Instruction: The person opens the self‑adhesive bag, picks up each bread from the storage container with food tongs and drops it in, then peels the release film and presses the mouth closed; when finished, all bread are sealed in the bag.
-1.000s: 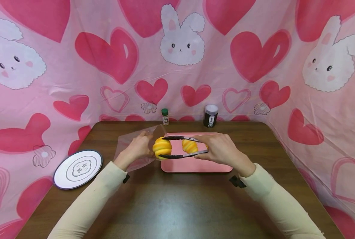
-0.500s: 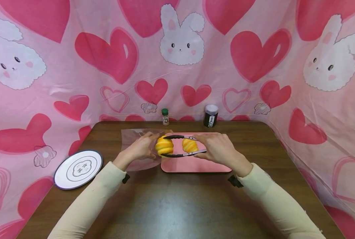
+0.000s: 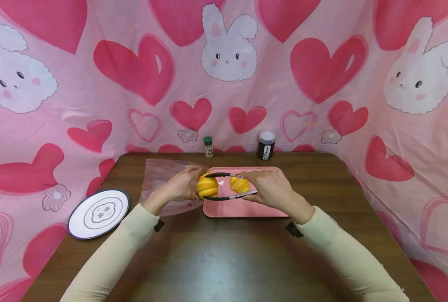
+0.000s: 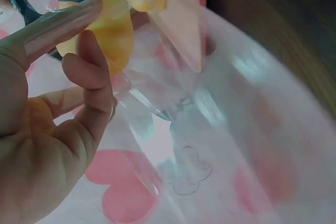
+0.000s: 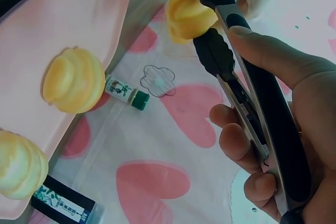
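My right hand [image 3: 273, 189] grips a pair of tongs [image 5: 275, 114] with black scalloped heads. Between those heads is a striped yellow bread roll [image 3: 207, 187], held at the left end of the pink tray [image 3: 246, 212]. My left hand [image 3: 179, 184] holds a clear plastic bag [image 3: 152, 174] by its mouth, fingers curled close to the roll. In the left wrist view, the film of the bag [image 4: 226, 129] spreads beyond the fingers and overlaps part of the roll [image 4: 118, 35]. How far the roll is inside the bag, I cannot tell.
Two more rolls lie on the tray: one roll [image 5: 76, 81] near its middle, another roll [image 5: 21, 166] beyond it. A green-capped shaker [image 3: 208, 147] and a dark jar [image 3: 266, 146] stand at the table's back edge. At left is a white plate [image 3: 84, 218].
The bag has swung and spread flatter behind my left hand. My right hand has shifted slightly left, and the roll in the tongs sits slightly right of where it was a second ago.
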Available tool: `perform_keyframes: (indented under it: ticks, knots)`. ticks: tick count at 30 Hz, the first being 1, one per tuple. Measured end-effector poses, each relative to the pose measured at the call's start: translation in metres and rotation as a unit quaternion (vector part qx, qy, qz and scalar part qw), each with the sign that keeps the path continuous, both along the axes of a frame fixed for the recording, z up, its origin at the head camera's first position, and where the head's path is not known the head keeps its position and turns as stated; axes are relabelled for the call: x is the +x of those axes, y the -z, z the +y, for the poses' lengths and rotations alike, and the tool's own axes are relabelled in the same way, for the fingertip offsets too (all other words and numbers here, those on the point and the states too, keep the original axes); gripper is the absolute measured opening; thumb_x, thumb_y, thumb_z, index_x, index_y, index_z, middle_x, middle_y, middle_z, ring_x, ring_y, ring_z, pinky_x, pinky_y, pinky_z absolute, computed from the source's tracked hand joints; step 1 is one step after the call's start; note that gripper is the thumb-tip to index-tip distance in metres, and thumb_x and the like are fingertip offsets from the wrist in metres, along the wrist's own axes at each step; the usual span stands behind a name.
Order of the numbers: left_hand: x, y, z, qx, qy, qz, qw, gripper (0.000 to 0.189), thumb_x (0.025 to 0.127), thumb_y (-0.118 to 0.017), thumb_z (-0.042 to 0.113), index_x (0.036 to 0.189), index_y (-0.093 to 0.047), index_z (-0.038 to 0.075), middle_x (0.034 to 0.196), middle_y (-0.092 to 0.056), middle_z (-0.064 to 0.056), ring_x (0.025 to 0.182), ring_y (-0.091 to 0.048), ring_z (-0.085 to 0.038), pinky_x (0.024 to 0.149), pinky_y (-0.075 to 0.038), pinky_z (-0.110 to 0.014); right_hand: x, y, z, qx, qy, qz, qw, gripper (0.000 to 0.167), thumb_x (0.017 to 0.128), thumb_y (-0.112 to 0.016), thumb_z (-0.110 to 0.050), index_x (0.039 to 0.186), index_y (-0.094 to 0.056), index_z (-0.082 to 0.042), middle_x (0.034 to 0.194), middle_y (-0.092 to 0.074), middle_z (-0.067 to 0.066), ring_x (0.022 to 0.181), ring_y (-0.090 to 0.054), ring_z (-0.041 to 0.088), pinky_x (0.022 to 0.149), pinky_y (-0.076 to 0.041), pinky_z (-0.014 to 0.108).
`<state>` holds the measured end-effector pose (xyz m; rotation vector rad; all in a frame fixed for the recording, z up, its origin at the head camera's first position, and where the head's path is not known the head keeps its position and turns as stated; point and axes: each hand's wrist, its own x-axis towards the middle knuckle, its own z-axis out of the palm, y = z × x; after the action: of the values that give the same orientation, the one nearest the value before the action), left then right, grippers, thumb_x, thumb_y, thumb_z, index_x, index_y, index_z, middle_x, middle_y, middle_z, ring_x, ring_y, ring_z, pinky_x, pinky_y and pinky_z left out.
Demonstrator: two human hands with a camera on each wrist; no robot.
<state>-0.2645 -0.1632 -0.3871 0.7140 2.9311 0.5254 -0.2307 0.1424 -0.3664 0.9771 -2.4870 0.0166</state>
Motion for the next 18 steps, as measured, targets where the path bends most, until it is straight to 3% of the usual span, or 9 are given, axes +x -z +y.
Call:
perform_keyframes:
  ticks: [3,7,10,13,18]
  knots:
    - [-0.001,0.002,-0.001,0.006,0.028,0.010,0.9995,0.093,0.066,-0.089,0.017,0.146,-0.045,0.000,0.152,-0.043,-0.019,0.135,-0.048,-0.036,0.113,-0.041,-0.052,0.000,0.001,-0.002,0.001,0.004,-0.003,1.0000,0.067,0.069,-0.084,-0.059,0.124,-0.071,-0.022,0.103,-0.078,-0.005,0.073,-0.070,0.013,0.057,-0.050,0.027]
    - [-0.002,0.004,-0.002,0.005,0.043,0.010,0.9990,0.090,0.065,-0.089,0.018,0.144,-0.048,0.000,0.151,-0.045,-0.019,0.135,-0.048,-0.037,0.113,-0.041,-0.052,0.001,0.003,-0.005,0.000,0.031,-0.052,0.9981,0.069,0.069,-0.083,-0.060,0.128,-0.069,-0.026,0.077,-0.073,-0.006,0.056,-0.050,0.012,0.050,-0.039,0.024]
    - [-0.003,0.008,-0.001,-0.009,0.046,0.001,0.9989,0.093,0.064,-0.089,0.018,0.144,-0.047,-0.001,0.150,-0.047,-0.020,0.134,-0.049,-0.038,0.113,-0.041,-0.051,0.001,0.005,-0.008,0.003,0.044,-0.088,0.9951,0.069,0.070,-0.083,-0.059,0.128,-0.069,-0.026,0.077,-0.073,-0.005,0.057,-0.045,0.011,0.052,-0.036,0.025]
    - [-0.003,0.013,0.000,-0.025,0.053,-0.012,0.9982,0.094,0.062,-0.088,0.015,0.144,-0.046,-0.002,0.148,-0.048,-0.019,0.132,-0.050,-0.038,0.113,-0.042,-0.051,0.001,0.010,-0.011,0.012,0.041,-0.098,0.9943,0.068,0.069,-0.085,-0.058,0.126,-0.070,-0.023,0.084,-0.074,-0.005,0.058,-0.044,0.011,0.056,-0.036,0.025]
    - [-0.001,0.022,0.001,-0.029,0.039,-0.068,0.9965,0.097,0.063,-0.089,0.011,0.148,-0.043,-0.001,0.152,-0.044,-0.016,0.130,-0.052,-0.038,0.113,-0.041,-0.052,0.000,0.020,-0.014,0.022,0.044,-0.100,0.9938,0.065,0.067,-0.085,-0.060,0.120,-0.072,-0.025,0.082,-0.074,-0.008,0.058,-0.041,0.010,0.063,-0.029,0.027]
